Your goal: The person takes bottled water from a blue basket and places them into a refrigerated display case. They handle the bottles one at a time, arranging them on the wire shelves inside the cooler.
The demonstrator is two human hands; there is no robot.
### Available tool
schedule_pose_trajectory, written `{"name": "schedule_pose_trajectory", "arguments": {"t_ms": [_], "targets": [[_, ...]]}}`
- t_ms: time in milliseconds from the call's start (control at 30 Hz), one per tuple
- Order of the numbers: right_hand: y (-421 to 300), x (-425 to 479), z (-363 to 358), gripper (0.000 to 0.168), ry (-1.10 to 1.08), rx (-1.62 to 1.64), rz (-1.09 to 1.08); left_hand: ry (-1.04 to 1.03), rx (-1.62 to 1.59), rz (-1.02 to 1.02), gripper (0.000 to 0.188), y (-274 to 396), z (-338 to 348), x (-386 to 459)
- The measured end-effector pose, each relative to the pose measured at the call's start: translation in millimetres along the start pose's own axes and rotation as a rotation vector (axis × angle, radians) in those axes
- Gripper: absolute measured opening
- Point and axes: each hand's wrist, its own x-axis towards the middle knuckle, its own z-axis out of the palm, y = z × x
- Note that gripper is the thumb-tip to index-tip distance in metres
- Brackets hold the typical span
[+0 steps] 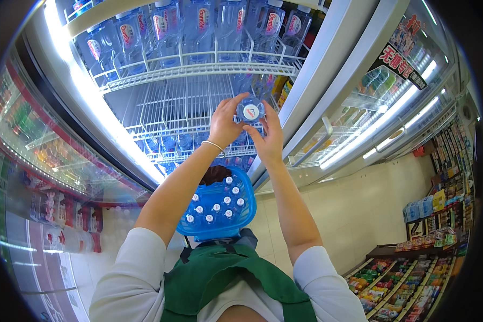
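A clear plastic water bottle [250, 110] with a white cap is held upright at the wire shelf, its cap facing me. My left hand [225, 120], with a bangle at the wrist, grips it from the left. My right hand [269, 135] has its fingers on the bottle's right side. Just left of the hands stretches a bare part of the white wire shelf [165, 102]. Below my forearms a blue plastic basket [247, 201] holds several white-capped water bottles [216, 207], with a dark brown cloth-like thing [216, 175] at its far edge.
Rows of water bottles [197, 28] stand on the wire rack above, behind its front rail [201, 68]. More bottles fill the lower shelves. The open cooler's metal frame [318, 76] and a glass door with a handle [326, 128] are at the right. Stocked store shelves [402, 277] stand farther right.
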Motion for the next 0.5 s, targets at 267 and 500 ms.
{"name": "schedule_pose_trajectory", "arguments": {"t_ms": [267,500], "targets": [[67,36,14,0.055,0.015,-0.133,-0.070,-0.067,0.039,-0.181,0.071,-46,31,30],[100,99,31,0.050,-0.009,-0.301,0.019,-0.111,0.103,-0.354,0.070,-82,51,87]]}}
